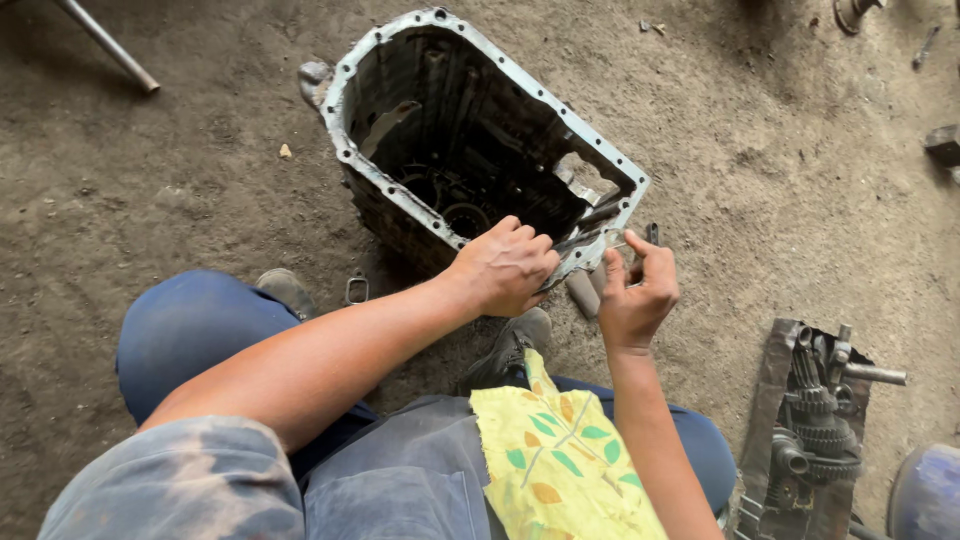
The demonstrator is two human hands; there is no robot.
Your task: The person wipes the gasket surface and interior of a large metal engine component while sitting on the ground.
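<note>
Both hands work the near corner of our metal housing (480, 150), sat on the dirt floor (150, 180) at 12 o'clock. Left hand (505, 268) curled tight on the flange rim w/ a thin tool (585, 240); right hand (635, 290) pinches a small part. Housing looks heavy, stiff, greasy, so we'd grip the bolt flange.

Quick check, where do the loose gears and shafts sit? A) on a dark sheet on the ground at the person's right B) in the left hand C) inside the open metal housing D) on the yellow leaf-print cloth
A: the gears and shafts lie piled on a dark sheet on the dirt floor at the person's right, apart from the open metal housing and the yellow cloth.
</note>
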